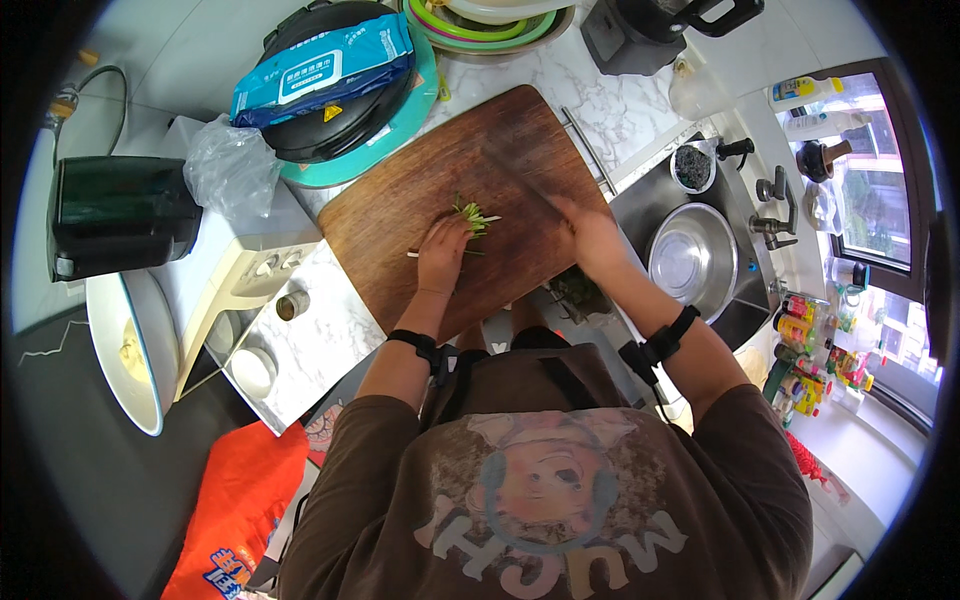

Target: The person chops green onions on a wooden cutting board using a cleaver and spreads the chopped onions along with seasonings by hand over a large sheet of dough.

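Observation:
A large wooden cutting board (405, 202) lies at an angle across the counter before me. On its middle is a small bunch of chopped green stems (477, 217), pale at some ends. My left hand (441, 251) rests over the bunch with its fingers curled on it, hiding part of the stems. A pale stem end (412, 254) sticks out to the left of that hand. In my right hand (596, 240), at the board's right side, is a kitchen knife (521, 176). Its blade is blurred and points up and left, apart from the greens.
Right of the board, a metal basin (694, 262) sits in the sink (637, 180). A small jar (292, 306) stands left on the counter. Behind the board are a black round appliance (337, 124) with a blue wipes pack (322, 71) on it and stacked basins (495, 45).

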